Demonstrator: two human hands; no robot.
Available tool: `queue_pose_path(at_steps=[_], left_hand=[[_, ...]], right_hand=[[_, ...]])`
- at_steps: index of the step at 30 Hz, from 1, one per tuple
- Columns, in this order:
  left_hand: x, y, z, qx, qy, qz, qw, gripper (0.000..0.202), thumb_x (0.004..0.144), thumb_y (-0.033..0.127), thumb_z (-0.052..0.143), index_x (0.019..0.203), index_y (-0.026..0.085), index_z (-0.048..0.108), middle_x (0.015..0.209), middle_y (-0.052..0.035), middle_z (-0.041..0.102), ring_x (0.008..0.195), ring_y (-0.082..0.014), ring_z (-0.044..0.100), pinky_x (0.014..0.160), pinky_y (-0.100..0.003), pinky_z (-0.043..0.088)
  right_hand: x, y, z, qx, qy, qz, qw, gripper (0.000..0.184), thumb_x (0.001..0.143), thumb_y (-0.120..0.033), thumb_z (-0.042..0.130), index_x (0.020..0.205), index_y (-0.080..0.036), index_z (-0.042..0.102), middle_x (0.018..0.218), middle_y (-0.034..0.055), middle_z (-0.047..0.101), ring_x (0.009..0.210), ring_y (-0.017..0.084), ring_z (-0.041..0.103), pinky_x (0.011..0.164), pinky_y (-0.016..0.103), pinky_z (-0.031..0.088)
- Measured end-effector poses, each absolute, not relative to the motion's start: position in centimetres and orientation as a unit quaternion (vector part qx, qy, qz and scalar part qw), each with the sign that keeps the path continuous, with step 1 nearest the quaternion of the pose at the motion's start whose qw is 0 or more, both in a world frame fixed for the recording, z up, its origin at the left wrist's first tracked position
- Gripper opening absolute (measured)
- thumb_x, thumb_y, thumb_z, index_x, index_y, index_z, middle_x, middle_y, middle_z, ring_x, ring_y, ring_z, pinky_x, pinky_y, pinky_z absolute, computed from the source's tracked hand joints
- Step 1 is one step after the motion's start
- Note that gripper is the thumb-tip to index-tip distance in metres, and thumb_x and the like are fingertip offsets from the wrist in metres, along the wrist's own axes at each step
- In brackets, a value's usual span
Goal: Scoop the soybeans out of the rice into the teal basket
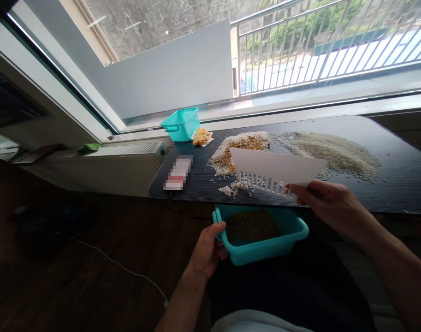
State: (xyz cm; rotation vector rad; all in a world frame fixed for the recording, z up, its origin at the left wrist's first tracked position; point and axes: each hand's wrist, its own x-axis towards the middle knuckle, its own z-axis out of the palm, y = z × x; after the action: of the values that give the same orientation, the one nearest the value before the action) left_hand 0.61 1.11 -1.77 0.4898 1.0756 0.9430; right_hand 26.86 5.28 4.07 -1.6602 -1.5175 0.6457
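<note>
Left hand (pixel 207 246): clamped on the turquoise tub's (pixel 262 254) left end; tub extends rightward from it.
Mixed grains (pixel 246 142): beyond the left hand.
Slotted sheet (pixel 277 168): left of the right hand (pixel 326 196), apparently mid-sifting.
Right hand: pinching the sheet's corner; next move seems to need level sheet, steady tub.

Wht slotted sheet (pixel 275 167) is held tilted nr teal tub (pixel 263 252) w/ greenish-brown grains (pixel 254 226)

Left hand (pixel 207 246) grips teal bin (pixel 265 251) of brownish grain (pixel 255 225), below near edge of counter (pixel 203 188) — right hand (pixel 329 198) above same edge, pinching slotted white sheet (pixel 275 166).
</note>
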Motion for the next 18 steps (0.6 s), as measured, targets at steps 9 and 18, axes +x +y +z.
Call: queue_pose_path(at_steps=[9,18], left_hand=[[0.6,1.1,-1.8,0.207,0.485,0.427,0.734,0.039,0.064,0.041,0.069,0.049,0.018,0.040,0.039,0.0086,0.034,0.032,-0.0046,0.033,0.033,-0.018,0.021],[0.6,1.2,-1.6,0.216,0.486,0.424,0.733,0.040,0.064,0.041,0.069,0.048,0.018,0.041,0.039,0.0082,0.035,0.032,-0.0043,0.033,0.033,-0.018,0.021]], right_hand=[[26.3,8.0,4.6,-0.649,-0.617,0.257,0.364,0.039,0.070,-0.054,0.056,0.069,-0.017,0.068,0.052,-0.0003,0.057,0.050,0.012,0.049,0.048,0.024,0.037],[26.9,6.3,4.6,-0.633,-0.618,0.295,0.360,0.043,0.067,-0.056,0.060,0.068,-0.014,0.070,0.056,0.0017,0.061,0.055,0.012,0.051,0.050,0.023,0.040]])
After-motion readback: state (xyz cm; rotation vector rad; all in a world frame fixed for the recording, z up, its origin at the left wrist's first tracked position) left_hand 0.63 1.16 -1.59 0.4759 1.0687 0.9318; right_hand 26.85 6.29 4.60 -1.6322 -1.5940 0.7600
